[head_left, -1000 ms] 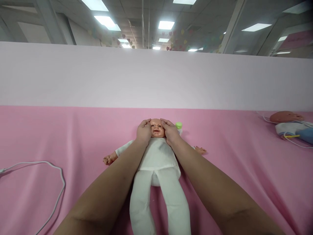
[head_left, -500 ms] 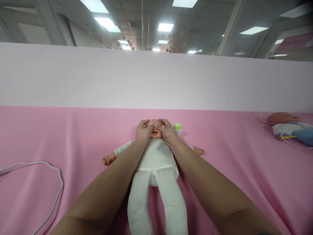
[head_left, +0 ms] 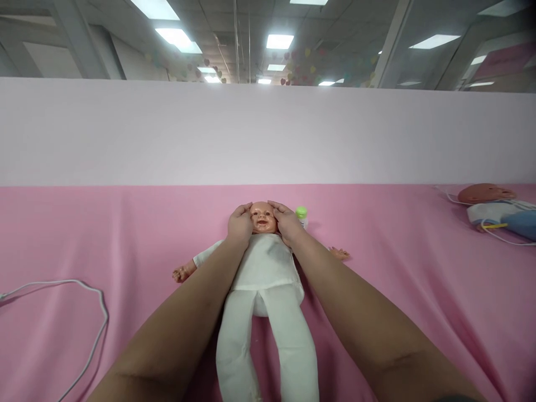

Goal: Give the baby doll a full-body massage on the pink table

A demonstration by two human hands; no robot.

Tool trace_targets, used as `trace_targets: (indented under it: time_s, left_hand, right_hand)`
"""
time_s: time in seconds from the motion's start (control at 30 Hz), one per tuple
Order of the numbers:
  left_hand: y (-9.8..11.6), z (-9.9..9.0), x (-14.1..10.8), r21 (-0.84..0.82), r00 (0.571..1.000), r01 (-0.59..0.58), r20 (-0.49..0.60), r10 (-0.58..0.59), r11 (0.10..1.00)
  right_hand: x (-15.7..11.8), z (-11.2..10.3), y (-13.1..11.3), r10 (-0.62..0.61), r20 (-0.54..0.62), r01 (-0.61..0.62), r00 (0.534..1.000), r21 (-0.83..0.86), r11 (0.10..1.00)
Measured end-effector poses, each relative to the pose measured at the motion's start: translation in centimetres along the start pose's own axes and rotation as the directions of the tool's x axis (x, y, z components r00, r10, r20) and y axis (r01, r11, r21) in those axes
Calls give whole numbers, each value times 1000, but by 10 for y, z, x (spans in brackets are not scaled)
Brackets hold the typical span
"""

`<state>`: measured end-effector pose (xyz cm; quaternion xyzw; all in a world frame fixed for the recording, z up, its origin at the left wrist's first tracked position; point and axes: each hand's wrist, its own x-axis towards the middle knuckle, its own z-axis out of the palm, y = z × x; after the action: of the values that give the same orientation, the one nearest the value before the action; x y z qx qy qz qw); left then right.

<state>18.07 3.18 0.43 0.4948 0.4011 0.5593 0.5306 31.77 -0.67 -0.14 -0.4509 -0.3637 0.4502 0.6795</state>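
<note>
A baby doll (head_left: 268, 261) in a white top and trousers lies on its back, head away from me and arms spread. My left hand (head_left: 240, 224) cups the left side of its head, fingers curved along it. On the opposite side my right hand (head_left: 288, 222) holds the head in the same way. The doll's face (head_left: 263, 216) shows between my hands, eyes and mouth uncovered. Just right of my right hand stands a small bottle with a green cap (head_left: 301, 212), its lower part partly hidden.
A pink cloth (head_left: 397, 240) covers the table, with a white panel (head_left: 268, 134) along its far edge. At far right lies another doll (head_left: 486, 194) with blue and white fabric and thin tubing. A pale cable (head_left: 103, 307) curves over the cloth on the left.
My thumbs have moved outward from the middle of the doll's brow to the sides of its head, uncovering the eyes. Both hands stay at the head. The view has shifted slightly.
</note>
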Motion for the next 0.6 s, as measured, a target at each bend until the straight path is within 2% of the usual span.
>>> trace_targets:
  time_s: [0.07, 0.13, 0.23, 0.3, 0.4, 0.6]
  left_hand:
    - [5, -4, 0, -22, 999, 33, 40, -32, 999]
    - [11, -12, -2, -3, 989, 65, 131, -64, 998]
    - [18, -24, -6, 63, 936, 91, 334, -107, 994]
    - [18, -30, -7, 85, 903, 74, 416, -103, 994]
    - [13, -34, -6, 77, 889, 26, 455, -58, 997]
    - [3, -34, -2, 99, 883, -52, 470, 0, 994]
  right_hand:
    - [-2, -4, -3, 29, 49, -30, 998, 4, 1000]
    - [-6, -9, -6, 27, 118, -26, 993, -6, 1000]
    - [-11, -17, -11, 16, 222, 7, 975, -103, 995]
    - [-14, -20, -14, 22, 243, 30, 970, -206, 978]
    - [-18, -21, -17, 33, 257, 42, 966, -279, 959]
    - [-20, -20, -16, 9, 259, 68, 966, -287, 956]
